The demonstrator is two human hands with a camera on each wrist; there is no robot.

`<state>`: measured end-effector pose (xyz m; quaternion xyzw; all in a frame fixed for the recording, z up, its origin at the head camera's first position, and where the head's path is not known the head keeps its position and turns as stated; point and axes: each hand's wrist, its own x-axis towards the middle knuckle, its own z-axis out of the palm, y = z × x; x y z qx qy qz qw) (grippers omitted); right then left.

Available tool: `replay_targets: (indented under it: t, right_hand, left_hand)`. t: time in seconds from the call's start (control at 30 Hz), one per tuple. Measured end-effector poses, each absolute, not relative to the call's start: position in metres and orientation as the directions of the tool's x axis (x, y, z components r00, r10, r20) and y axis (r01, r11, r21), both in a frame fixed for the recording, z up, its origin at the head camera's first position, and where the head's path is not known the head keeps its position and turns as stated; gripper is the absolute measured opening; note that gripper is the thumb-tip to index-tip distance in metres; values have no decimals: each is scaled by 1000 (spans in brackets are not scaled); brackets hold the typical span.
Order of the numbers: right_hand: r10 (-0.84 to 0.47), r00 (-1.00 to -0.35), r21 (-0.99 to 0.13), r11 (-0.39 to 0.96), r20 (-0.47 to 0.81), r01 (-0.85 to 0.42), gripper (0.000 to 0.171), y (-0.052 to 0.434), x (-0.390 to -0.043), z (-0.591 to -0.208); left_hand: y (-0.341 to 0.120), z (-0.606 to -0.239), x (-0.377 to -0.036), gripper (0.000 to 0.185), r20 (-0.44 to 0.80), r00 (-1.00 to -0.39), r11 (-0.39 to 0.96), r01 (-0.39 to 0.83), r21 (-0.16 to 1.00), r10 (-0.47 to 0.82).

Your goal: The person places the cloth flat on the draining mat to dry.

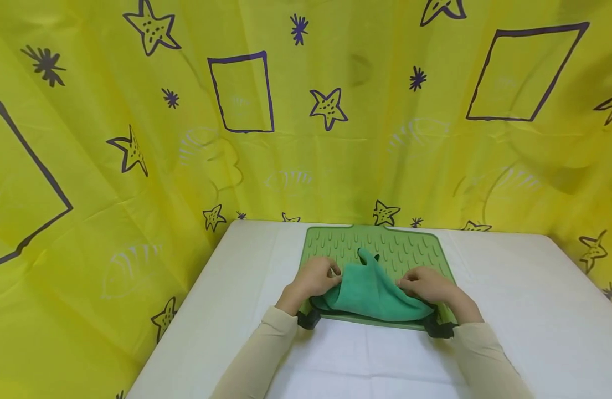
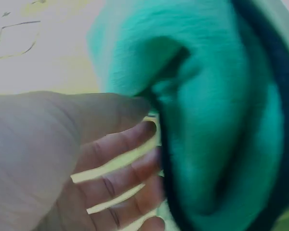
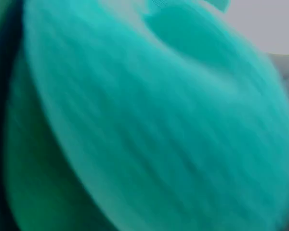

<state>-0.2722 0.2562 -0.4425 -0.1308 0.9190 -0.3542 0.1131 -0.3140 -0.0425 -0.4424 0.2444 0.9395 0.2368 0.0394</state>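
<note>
A teal cloth [image 1: 370, 291] with a dark edge lies bunched on a green ridged mat [image 1: 400, 249] on the white table. My left hand [image 1: 317, 275] grips the cloth's left side, with the thumb on top and the fingers [image 2: 120, 175] underneath. At the cloth's right side my right hand [image 1: 425, 284] holds the fabric, fingers curled into it. One corner of the cloth [image 1: 366, 256] stands up between the hands. The right wrist view is filled with blurred teal cloth [image 3: 149, 125], so that hand is hidden there.
The white table [image 1: 525, 299] reaches out on both sides of the mat. A yellow curtain [image 1: 286, 122] printed with stars and rectangles hangs close behind and to the left and right. Black wrist straps [image 1: 308, 318] sit at the mat's near edge.
</note>
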Motion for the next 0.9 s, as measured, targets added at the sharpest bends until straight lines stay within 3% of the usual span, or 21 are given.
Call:
replay_targets:
  t: [0.17, 0.47, 0.6, 0.9]
  right_hand:
    - [-269, -957, -654, 744, -107, -136, 36, 242, -274, -452]
    - [-224, -969, -710, 699, -101, -87, 31, 243, -277, -454]
    - [-128, -987, -719, 695, -95, -21, 20, 254, -276, -444]
    - [-52, -996, -739, 673, -75, 20, 26, 292, -274, -427]
  left_hand:
    - [-36, -455, -314, 17, 21, -875, 807, 455, 376, 484]
    - [-42, -454, -319, 13, 6, -860, 746, 446, 495, 510]
    - [-50, -448, -322, 9, 60, -886, 734, 418, 536, 460]
    - [-69, -440, -327, 15, 158, -940, 737, 335, 587, 302]
